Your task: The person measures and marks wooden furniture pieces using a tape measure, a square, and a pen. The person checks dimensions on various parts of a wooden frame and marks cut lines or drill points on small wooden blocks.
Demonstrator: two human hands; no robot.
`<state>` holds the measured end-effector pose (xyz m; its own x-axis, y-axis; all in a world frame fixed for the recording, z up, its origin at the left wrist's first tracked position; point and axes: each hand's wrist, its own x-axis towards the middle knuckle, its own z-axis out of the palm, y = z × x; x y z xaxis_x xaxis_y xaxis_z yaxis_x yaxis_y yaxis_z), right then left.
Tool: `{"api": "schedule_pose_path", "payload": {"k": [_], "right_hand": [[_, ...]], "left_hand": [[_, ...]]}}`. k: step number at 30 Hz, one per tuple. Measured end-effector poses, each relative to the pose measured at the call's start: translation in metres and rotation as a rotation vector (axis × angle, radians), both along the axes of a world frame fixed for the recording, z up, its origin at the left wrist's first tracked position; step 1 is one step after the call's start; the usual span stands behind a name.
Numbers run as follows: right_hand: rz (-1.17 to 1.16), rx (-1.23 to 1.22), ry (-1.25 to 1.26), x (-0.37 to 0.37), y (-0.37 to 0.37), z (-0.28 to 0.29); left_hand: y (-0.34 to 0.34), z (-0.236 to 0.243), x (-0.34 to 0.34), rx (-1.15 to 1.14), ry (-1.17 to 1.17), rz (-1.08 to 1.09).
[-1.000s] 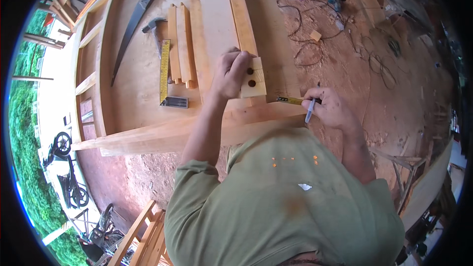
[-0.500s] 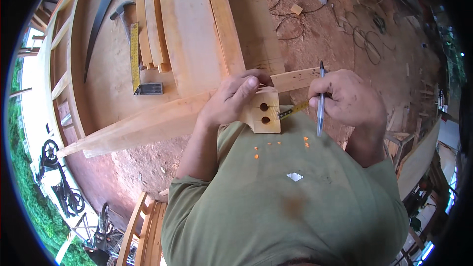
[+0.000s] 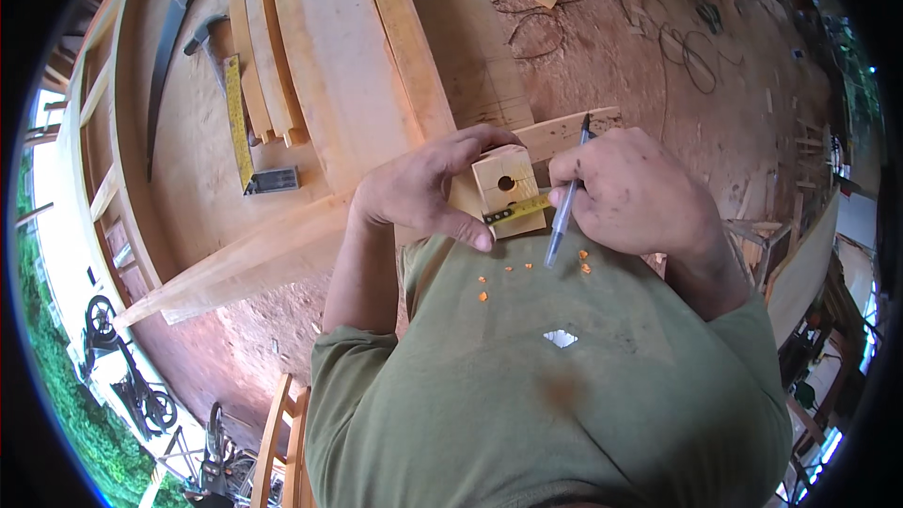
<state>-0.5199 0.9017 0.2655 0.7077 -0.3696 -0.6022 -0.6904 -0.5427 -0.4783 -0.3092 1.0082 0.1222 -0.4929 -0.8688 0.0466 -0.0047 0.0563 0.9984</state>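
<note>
My left hand [image 3: 414,181] is wrapped round the end of a light wooden piece [image 3: 499,162], its thumb at the near lower corner. The end face is turned up and shows a round dark hole with a pencil line through it. Across the lower part of that face lies a yellow measuring tape blade [image 3: 522,208], its dark metal tip by my left thumb. My right hand [image 3: 644,190] pinches a clear pen [image 3: 562,221], black end up, beside the block. The blade runs in under those same right fingers; its far end is hidden there.
On the bench at left lie a handsaw [image 3: 173,38], a hammer [image 3: 205,33], a try square [image 3: 270,180] and two narrow wooden pieces [image 3: 274,61]. Wide boards [image 3: 343,47] stretch away beside them. Cables [image 3: 691,61] lie on the dirt floor at right; a wooden bench [image 3: 273,442] stands at lower left.
The tape blade has moved left from beside the block onto its face, over the lower hole. My left thumb has shifted from the block's top to its near side. My right hand followed leftward.
</note>
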Motion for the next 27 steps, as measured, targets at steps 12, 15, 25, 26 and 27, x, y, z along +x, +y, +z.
{"api": "schedule_pose_path", "payload": {"k": [12, 15, 25, 26, 27], "right_hand": [[-0.078, -0.125, -0.010, -0.006, -0.008, 0.001], [-0.167, -0.145, 0.064, -0.023, -0.021, 0.002], [-0.090, -0.262, 0.070, -0.025, -0.028, 0.004], [-0.110, -0.246, 0.104, -0.022, -0.027, 0.006], [-0.130, -0.229, 0.139, -0.019, -0.025, 0.007]], "left_hand": [[-0.003, 0.001, 0.001, 0.040, -0.014, 0.002], [-0.003, 0.002, -0.001, 0.120, 0.040, 0.005], [0.000, -0.005, 0.001, 0.281, 0.276, 0.056], [-0.001, -0.004, 0.002, 0.281, 0.232, 0.031], [-0.002, -0.002, 0.002, 0.281, 0.188, 0.006]]}}
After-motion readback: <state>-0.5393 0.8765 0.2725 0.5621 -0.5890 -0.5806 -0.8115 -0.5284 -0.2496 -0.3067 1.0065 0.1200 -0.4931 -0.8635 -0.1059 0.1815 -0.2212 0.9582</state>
